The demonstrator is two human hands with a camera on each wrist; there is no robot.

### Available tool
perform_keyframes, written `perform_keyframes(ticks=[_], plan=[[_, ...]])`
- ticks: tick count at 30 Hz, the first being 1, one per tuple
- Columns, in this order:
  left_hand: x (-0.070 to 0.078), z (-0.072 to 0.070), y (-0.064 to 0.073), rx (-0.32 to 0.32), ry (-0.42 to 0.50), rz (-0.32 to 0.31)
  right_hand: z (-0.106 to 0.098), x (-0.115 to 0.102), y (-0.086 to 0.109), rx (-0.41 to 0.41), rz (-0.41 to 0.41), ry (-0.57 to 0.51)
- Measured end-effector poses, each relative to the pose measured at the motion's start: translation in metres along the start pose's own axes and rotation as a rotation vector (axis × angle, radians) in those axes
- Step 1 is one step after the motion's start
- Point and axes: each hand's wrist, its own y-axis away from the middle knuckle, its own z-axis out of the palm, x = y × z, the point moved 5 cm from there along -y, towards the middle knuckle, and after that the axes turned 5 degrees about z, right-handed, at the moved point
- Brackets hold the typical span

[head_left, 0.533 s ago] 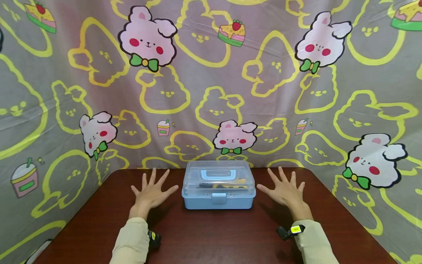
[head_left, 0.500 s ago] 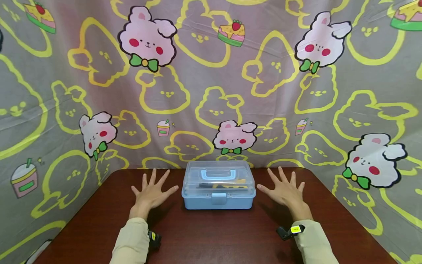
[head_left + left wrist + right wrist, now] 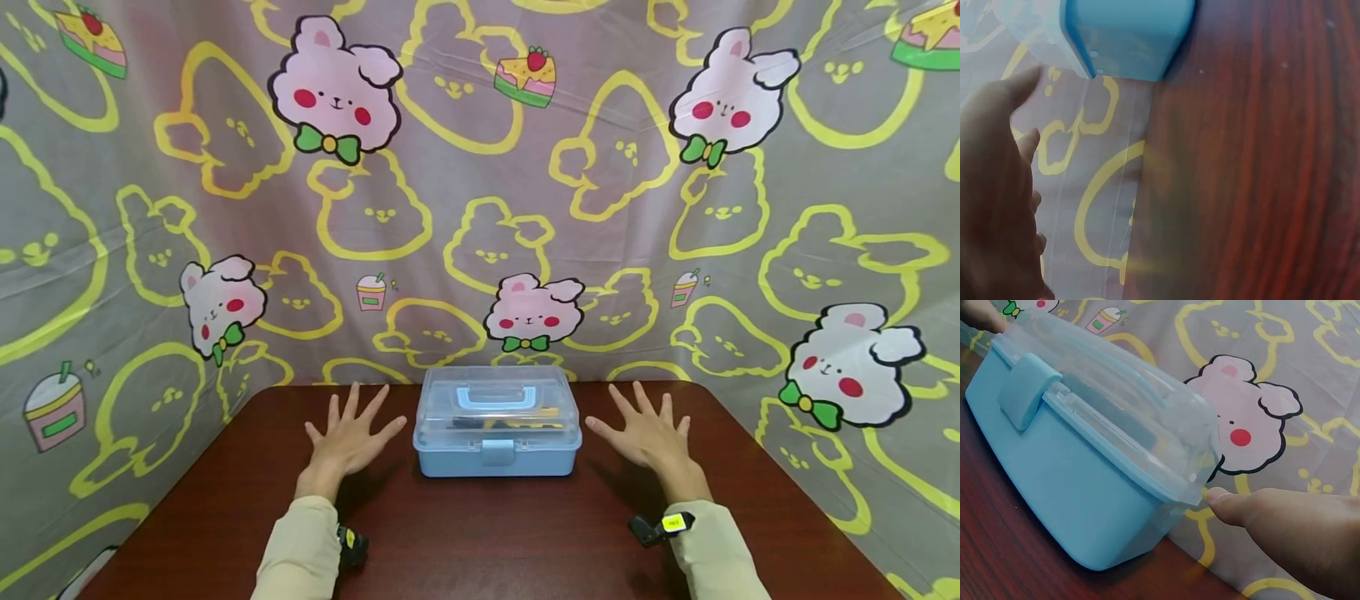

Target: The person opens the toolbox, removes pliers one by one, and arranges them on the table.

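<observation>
A light blue toolbox (image 3: 497, 457) with a clear lid, a blue carrying handle (image 3: 497, 398) and a front latch (image 3: 498, 452) stands on the dark wooden table. Through the lid, yellow and black items show, too blurred to name. To its left is my left hand (image 3: 347, 446), fingers spread and thumb pointing at the box. My right hand (image 3: 651, 437) mirrors it on the other side, fingers spread too. Both hands appear apart from the box and hold nothing. In the right wrist view the right thumb (image 3: 1272, 519) is close to the lid's end.
A grey curtain (image 3: 615, 242) printed with rabbits and yellow outlines hangs behind and at both sides of the table (image 3: 495, 542). Each wrist wears a small black camera, the left one (image 3: 351, 546) and the right one (image 3: 660, 527).
My left hand has shifted very slightly to the right, its fingers still spread. The right hand and the toolbox look practically the same.
</observation>
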Motion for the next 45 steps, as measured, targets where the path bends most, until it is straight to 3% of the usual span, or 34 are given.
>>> perform_keyframes(ticks=[5, 9, 15, 21, 27, 30, 36, 39, 45], plan=[[0.003, -0.002, -0.003, 0.02, 0.103, 0.016, -0.003, -0.004, -0.001, -0.015, 0.0, -0.049], [0.012, -0.006, -0.006, 0.059, 0.156, 0.067, -0.007, -0.011, -0.002, -0.015, -0.039, -0.103], [0.032, -0.016, -0.007, 0.141, 0.194, 0.15, -0.021, -0.031, 0.0, 0.077, -0.158, -0.155], [0.057, -0.021, -0.005, 0.223, 0.207, 0.261, -0.042, -0.058, 0.013, 0.143, -0.22, -0.264], [0.078, -0.014, -0.004, 0.23, 0.208, 0.335, -0.055, -0.091, 0.035, 0.174, -0.341, -0.429], [0.085, -0.009, -0.005, 0.226, 0.22, 0.356, -0.051, -0.107, 0.045, 0.069, -0.356, -0.534], [0.092, 0.0, -0.006, 0.206, 0.235, 0.372, -0.014, -0.134, 0.057, -0.342, -0.26, -0.77], [0.093, 0.005, -0.008, 0.194, 0.241, 0.379, 0.014, -0.143, 0.062, -0.493, -0.185, -0.844], [0.091, 0.012, -0.011, 0.163, 0.317, 0.428, 0.067, -0.149, 0.072, -0.676, 0.057, -1.051]])
